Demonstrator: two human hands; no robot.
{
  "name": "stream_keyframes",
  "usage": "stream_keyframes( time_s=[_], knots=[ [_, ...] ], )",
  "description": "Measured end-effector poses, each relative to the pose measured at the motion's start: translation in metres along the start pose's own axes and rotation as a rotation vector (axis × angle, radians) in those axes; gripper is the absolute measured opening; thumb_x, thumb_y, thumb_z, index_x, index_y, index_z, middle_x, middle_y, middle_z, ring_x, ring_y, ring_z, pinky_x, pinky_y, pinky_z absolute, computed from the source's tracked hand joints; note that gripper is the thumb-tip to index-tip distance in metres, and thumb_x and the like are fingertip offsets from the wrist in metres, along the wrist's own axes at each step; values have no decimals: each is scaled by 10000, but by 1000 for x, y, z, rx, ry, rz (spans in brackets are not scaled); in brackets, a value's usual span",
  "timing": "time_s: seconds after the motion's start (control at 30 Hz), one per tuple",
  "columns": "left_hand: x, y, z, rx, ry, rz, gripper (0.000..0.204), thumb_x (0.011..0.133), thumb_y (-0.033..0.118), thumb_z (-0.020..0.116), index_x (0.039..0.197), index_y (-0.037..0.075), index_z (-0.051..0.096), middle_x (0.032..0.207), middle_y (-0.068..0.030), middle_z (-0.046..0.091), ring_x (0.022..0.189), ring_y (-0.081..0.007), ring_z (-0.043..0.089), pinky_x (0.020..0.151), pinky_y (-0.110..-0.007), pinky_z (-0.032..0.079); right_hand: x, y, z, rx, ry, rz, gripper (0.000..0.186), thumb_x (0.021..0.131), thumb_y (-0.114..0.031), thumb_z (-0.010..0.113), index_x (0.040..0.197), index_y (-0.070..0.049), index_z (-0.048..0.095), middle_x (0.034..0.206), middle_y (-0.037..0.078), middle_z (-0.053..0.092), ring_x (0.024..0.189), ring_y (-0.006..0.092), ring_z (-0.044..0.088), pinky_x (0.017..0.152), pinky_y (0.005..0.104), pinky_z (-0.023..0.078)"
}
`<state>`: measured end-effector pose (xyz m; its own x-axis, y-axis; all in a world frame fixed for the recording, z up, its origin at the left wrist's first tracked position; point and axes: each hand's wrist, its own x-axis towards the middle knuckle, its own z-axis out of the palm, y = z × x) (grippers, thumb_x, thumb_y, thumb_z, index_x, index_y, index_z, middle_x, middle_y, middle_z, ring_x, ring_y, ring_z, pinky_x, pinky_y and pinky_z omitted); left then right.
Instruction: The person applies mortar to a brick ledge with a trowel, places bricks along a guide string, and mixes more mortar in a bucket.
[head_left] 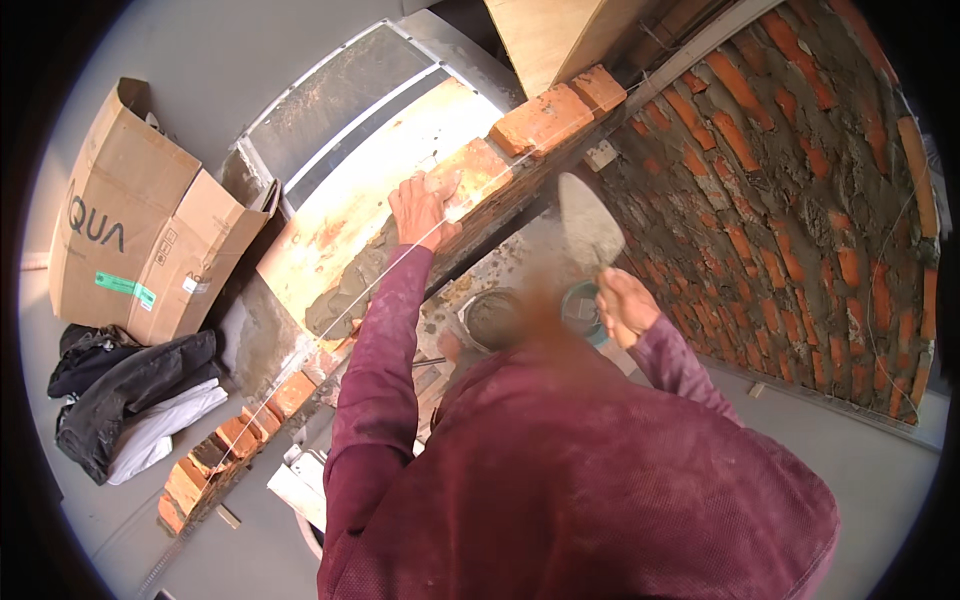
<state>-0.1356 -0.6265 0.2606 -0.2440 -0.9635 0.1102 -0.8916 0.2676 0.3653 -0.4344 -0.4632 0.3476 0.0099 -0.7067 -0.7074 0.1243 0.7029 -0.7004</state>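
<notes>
Right hand (pixel 622 303) grips trowel (pixel 590 228) above mortar-filled bucket (pixel 497 318).

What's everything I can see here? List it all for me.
brick: one, orange, on the low wall under the left hand
low wall: one, orange bricks, running from lower left to top centre
mortar: grey bed on the wall top
string: one, white, along the wall
trowel: one, grey, in the right hand
bucket: one, teal, below the trowel
brick wall: one, orange and grey, right
box: one, brown cardboard, left
clothes: dark and white heap, lower left
left hand: on the brick
right hand: gripping the trowel
</notes>
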Motion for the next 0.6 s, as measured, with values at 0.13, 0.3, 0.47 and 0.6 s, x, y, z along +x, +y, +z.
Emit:
stream_keyframes(
  time_s=[0.13, 0.3, 0.47, 0.6],
  knots=[
    [1, -2, 5, 1, 0, 1, 773, 510, 217, 844, 1251, 273, 633, 1330, -203, 459, 1182, -320, 415, 980, -434, 281, -26, -15, -15, 140, 125, -498, 312, 992, -393, 465, 1044, -86, 456, 763, 37, 531, 662, 120, 548, 583, 247, 474],
    [2, -8, -2, 29, -2, -11, 803, 507, 223, 848, 1273, 280, 616, 1345, -211, 455, 1180, -321, 418, 989, -438, 276, 44, -131, 33, -106, -138, -834, 273, 891, -153, 648, 1102, -32, 524, 1157, 154, 631, 1101, 242, 597, 983, 391, 461],
    [4, -3, 3, -14, 14, -1, 808, 521, 230, 841, 1289, 300, 599, 1332, -207, 461, 1189, -325, 424, 997, -446, 283, 122, -185, 86, -598, -349, -871, 295, 867, -115, 671, 1128, -8, 582, 1214, 117, 606, 1100, 180, 589, 964, 298, 468],
    [-1, -3, -4, 8, -5, -38, 788, 544, 216, 824, 1292, 303, 593, 1310, -204, 470, 1188, -325, 428, 1002, -451, 289, 163, -198, 118, -793, -526, -802, 239, 862, -109, 677, 1070, -12, 611, 1081, 81, 650, 1001, 154, 619, 919, 283, 482]
  ],
)
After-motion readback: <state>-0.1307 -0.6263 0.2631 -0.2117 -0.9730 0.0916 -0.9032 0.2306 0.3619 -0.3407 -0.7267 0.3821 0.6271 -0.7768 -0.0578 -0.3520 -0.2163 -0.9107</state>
